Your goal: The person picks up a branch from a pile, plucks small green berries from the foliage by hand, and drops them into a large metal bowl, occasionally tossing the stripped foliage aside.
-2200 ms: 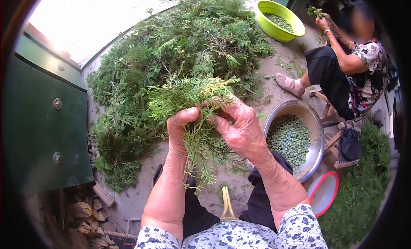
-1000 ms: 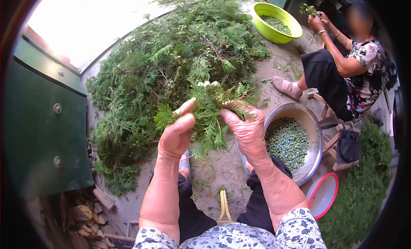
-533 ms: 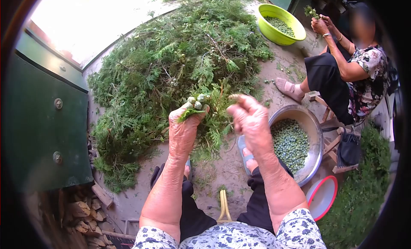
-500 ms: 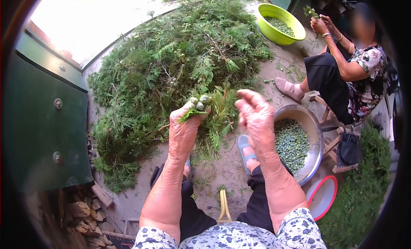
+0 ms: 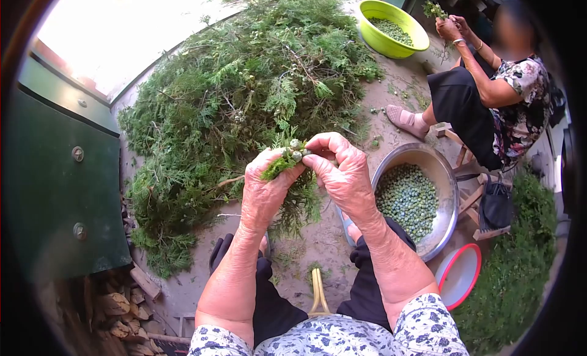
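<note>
1. Here, nearest us, our left hand (image 5: pixel 266 188) is closed, thumb and fingers pressed round a leafy green sprig (image 5: pixel 277 168) held above the floor (image 5: pixel 199 267).
2. We see a small cluster of pale green cones (image 5: pixel 296 153) at the sprig's top, just above the left thumb.
3. Our right hand (image 5: pixel 343 172) meets the cluster's right side, thumb and forefinger bent nearly together and touching it; whether they have hold of a cone we cannot tell.
4. To our right on the floor we have a red-rimmed bowl (image 5: pixel 474 258), just beside the near edge of a metal basin (image 5: pixel 443 175).
5. In that basin we find many loose cones (image 5: pixel 406 200), lying away from its right wall.
6. Beyond our hands a wide heap of cut branches (image 5: pixel 226 93) covers much of the floor, its near edge ragged.
7. Past the heap's far right edge we see a yellow-green basin (image 5: pixel 391 45), also holding cones.
8. Near it, a seated co-worker (image 5: pixel 520 105) holds another sprig (image 5: pixel 435 11) in both hands.
</note>
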The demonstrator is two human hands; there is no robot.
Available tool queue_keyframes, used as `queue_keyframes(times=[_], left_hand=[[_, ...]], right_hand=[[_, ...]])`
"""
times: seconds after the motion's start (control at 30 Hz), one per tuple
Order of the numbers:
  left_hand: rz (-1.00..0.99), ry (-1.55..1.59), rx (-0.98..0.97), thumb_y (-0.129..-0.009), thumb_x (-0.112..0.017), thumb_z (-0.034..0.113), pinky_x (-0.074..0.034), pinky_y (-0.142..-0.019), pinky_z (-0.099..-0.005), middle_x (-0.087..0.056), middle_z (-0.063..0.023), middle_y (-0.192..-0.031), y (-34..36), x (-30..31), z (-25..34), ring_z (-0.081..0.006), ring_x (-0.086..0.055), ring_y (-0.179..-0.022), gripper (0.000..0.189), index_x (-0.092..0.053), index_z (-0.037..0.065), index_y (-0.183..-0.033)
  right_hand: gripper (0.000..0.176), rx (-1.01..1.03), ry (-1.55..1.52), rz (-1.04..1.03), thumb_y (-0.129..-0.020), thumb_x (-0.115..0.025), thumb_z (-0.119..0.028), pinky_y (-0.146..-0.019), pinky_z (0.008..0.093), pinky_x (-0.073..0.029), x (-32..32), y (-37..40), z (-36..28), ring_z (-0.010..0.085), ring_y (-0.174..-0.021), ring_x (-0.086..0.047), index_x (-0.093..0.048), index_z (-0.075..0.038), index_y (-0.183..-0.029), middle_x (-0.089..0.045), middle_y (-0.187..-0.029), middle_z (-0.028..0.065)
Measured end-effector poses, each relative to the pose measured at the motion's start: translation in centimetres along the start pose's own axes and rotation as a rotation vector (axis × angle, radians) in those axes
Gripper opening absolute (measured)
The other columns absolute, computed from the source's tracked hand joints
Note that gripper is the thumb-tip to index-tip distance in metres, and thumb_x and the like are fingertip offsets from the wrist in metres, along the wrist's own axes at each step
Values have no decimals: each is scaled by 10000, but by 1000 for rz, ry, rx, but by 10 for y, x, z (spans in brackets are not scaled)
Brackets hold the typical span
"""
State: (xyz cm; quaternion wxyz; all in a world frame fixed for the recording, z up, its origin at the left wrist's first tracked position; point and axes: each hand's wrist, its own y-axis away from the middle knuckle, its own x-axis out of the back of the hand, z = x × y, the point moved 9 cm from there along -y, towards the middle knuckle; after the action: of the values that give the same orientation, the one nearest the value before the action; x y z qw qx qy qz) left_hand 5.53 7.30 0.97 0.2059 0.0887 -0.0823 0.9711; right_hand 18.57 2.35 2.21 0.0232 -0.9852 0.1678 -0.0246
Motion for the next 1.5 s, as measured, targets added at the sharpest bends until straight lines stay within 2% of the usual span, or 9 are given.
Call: queue_keyframes(times=[0.23,0.3,0.5,0.73,0.87,1.07,1.27,1.37,1.5], left_hand=[[-3,23,-35,-788,-659,72,-433,-663,-231,-621,8,-803,1,1,5,-61,-514,-725,190,-639,8,-965],[0,139,139,-746,-670,41,-431,-675,-260,-596,-40,-794,4,0,-1,-117,-538,-730,188,-629,9,-927],[-32,241,202,-747,-655,68,-439,-679,-257,-612,-34,-770,6,1,1,-102,-538,-707,188,-630,0,-920],[-64,44,18,-752,-647,106,-442,-684,-256,-622,-35,-774,5,3,17,-110,-541,-707,189,-632,-3,-905],[-166,131,140,-752,-655,128,-442,-686,-264,-616,-29,-767,4,-5,6,-110,-540,-714,196,-629,3,-901],[-171,142,90,-747,-654,139,-440,-677,-267,-618,-38,-767,6,-8,8,-113,-544,-708,215,-627,-4,-904],[-91,48,-8,-762,-621,132,-438,-672,-260,-637,-38,-778,9,-3,17,-103,-550,-712,204,-639,-11,-906],[-49,67,-1,-765,-611,121,-441,-668,-264,-639,-48,-777,7,1,19,-112,-555,-707,199,-640,-17,-905],[-54,93,89,-769,-621,120,-440,-661,-279,-627,-74,-753,5,-1,10,-152,-561,-681,185,-633,-16,-895]], right_hand=[[124,-26,-4,-39,-816,-614,-32,-529,205,-442,-4,2,-1,61,-601,-541,-617,-2,-936,-583,-826,32],[105,-119,-162,-90,-841,-601,-46,-429,191,-377,-9,4,9,38,-516,-493,-609,12,-928,-574,-786,21],[110,-437,-874,-169,-886,-545,-56,-373,189,-303,-23,11,39,53,-495,-472,-540,7,-975,-545,-737,16],[109,-376,-924,-175,-901,-541,-109,-368,177,-314,-12,1,19,62,-519,-507,-518,-30,-973,-556,-767,24],[205,-241,-426,-214,-871,-591,-105,-404,146,-308,-9,1,9,5,-505,-451,-570,-22,-1057,-561,-732,-31],[109,-207,-328,-140,-826,-639,-71,-436,157,-339,-9,2,10,5,-513,-444,-651,-31,-926,-574,-720,-29],[46,456,333,235,-831,-628,-54,-447,175,-358,12,6,-34,29,-509,-453,-601,-23,-852,-545,-723,-9],[117,-201,-552,62,-858,-571,-43,-418,155,-324,9,-6,13,18,-493,-437,-552,-15,-970,-532,-699,-12],[159,-277,-512,-153,-845,-585,-45,-448,157,-345,-5,1,9,24,-545,-462,-587,-2,-998,-559,-792,10]])
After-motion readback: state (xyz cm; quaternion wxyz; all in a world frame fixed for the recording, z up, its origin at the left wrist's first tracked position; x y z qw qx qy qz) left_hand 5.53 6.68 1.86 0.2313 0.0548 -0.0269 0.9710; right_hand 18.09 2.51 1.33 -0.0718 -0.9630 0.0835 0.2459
